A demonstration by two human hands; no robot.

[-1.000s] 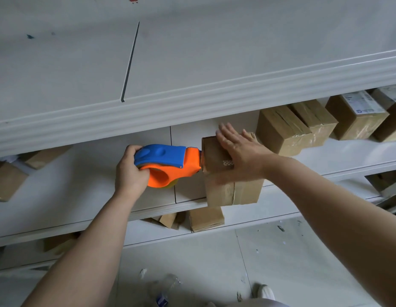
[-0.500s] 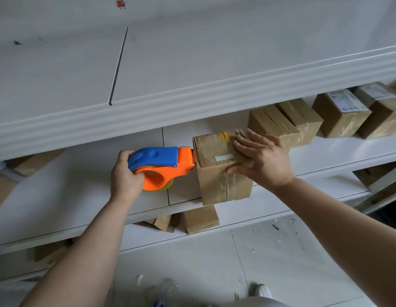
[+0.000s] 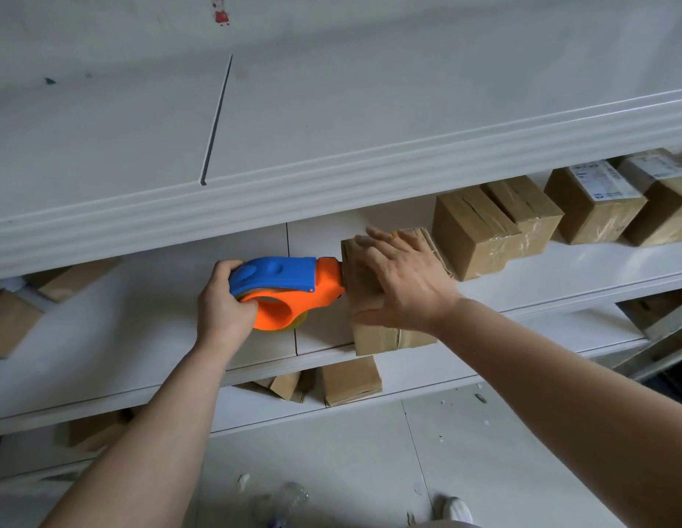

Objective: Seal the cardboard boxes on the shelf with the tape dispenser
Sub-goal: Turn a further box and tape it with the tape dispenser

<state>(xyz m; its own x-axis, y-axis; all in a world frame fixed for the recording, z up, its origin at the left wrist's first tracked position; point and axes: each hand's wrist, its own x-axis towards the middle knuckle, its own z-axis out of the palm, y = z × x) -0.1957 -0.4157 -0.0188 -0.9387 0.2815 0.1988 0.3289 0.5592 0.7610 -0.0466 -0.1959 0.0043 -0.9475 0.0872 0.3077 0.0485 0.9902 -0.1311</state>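
The cardboard box (image 3: 373, 339) stands at the front edge of the middle shelf (image 3: 141, 318), just left of a row of taped boxes (image 3: 476, 230). Most of its upper face is hidden under the right hand (image 3: 404, 276), so the flap seam and any tape on it cannot be made out. The right hand lies flat on the box with fingers straight and spread. The left hand (image 3: 223, 299) is curled round the handle of the tape dispenser (image 3: 289, 283), whose orange nose touches the box's left edge; the tape roll is mostly concealed by the housing. A bottle (image 3: 289, 497) on the floor is blurred. Compared with the frame 0.5 s earlier, the right hand has flattened from a curled grip and now covers the white patterned strip; the dispenser contact point is unchanged.
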